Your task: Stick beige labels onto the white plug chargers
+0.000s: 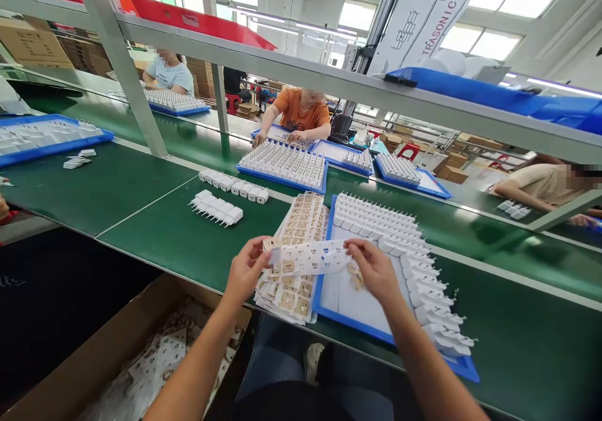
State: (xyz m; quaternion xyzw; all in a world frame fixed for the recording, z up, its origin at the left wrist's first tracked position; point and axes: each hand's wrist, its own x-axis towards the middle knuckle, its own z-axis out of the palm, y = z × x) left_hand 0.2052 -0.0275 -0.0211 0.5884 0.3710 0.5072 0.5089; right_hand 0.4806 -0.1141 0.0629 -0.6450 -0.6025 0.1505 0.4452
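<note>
A white perforated backing strip [313,258] is stretched between my two hands above the table. My left hand [247,270] is closed at its left end; a small tan-faced white piece [271,246] shows at those fingertips, its kind not clear. The strip's right end is pinched between thumb and fingers of my right hand [375,271]. Beneath the strip lies a stack of sheets with tan die-cut stickers [294,302]. A blue tray [324,283] under my right hand holds rows of white plug housings [371,211] with pins. Loose tan stickers [356,278] lie in the tray.
White plug housings stand in a row [234,186] and a cluster [216,209] at left. Another full blue tray [282,164] sits beyond, near a co-worker in orange [303,117]. A shelf rail [329,82] crosses above. A carton [155,320] of scrap backing stands below the table edge.
</note>
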